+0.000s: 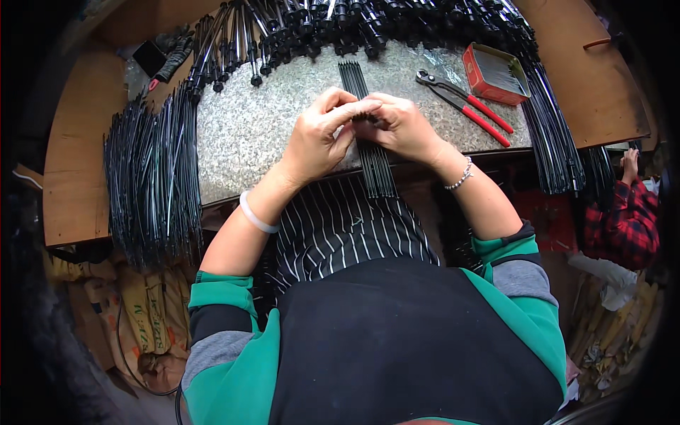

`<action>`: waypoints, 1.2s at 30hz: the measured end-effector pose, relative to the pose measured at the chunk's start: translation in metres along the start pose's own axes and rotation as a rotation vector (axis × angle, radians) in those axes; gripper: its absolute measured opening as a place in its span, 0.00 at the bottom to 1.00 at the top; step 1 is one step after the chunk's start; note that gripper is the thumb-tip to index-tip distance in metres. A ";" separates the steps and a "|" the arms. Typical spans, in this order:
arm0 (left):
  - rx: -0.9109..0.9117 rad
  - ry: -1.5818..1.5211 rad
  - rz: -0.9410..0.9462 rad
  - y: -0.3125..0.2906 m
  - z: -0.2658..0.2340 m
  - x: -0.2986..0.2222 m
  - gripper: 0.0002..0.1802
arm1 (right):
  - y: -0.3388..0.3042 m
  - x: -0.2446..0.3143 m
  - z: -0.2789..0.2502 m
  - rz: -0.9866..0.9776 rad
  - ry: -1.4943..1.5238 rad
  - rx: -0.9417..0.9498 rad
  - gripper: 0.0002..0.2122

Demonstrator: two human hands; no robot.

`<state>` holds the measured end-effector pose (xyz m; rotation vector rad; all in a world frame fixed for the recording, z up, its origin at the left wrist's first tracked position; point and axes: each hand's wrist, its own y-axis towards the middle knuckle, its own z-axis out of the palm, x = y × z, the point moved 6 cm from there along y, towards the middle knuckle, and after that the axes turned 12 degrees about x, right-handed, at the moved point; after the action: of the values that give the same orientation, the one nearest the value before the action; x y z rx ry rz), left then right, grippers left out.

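Both hands meet over the near half of the worktop, fingertips bent inward around a small dark ridged piece point(366, 115). My left hand point(319, 134) pinches it between thumb and fingers, and my right hand point(405, 129) closes on it from the other side. Much of the piece is covered by the fingers. Beneath the hands runs a flat row of thin black rods point(377, 170), lying side by side. Its far end rests on the worktop, while the near end sticks out past the front edge above my striped apron.
The speckled worktop point(241, 142) holds red-handled pincers point(485, 127) and a red tin box point(492, 92) on the right. Heaps of thin black rods point(152, 177) hang over the left edge. Shafts with black fittings point(312, 32) line the back. A co-worker's checked sleeve point(623, 227) shows far right.
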<state>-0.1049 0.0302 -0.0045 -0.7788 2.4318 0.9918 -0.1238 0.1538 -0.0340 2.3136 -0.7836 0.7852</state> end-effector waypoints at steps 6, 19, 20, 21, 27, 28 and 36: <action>-0.342 -0.286 0.184 -0.011 -0.026 -0.020 0.20 | 0.006 0.003 0.001 0.024 -0.103 0.097 0.09; 0.077 -0.138 0.196 0.003 0.014 -0.028 0.29 | -0.026 -0.007 -0.067 0.250 0.124 -0.042 0.11; 0.051 -0.171 0.182 0.005 0.012 -0.029 0.29 | -0.030 -0.015 -0.095 0.269 -0.006 -0.141 0.10; 0.053 -0.179 0.183 0.007 0.013 -0.031 0.29 | -0.039 -0.025 -0.126 0.365 -0.148 -0.224 0.10; 0.051 -0.184 0.184 0.013 0.023 -0.028 0.28 | -0.070 -0.104 -0.197 0.651 -0.591 -0.051 0.09; 0.031 -0.170 0.193 0.013 0.024 -0.028 0.28 | -0.071 -0.110 -0.195 0.672 -0.578 0.001 0.09; -0.001 -0.091 0.234 0.013 0.029 -0.029 0.29 | -0.077 -0.069 -0.197 0.321 -0.884 -0.186 0.06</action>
<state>-0.0861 0.0691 -0.0012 -0.4446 2.4834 1.0874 -0.1844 0.3590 0.0260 2.3472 -1.5445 -0.2565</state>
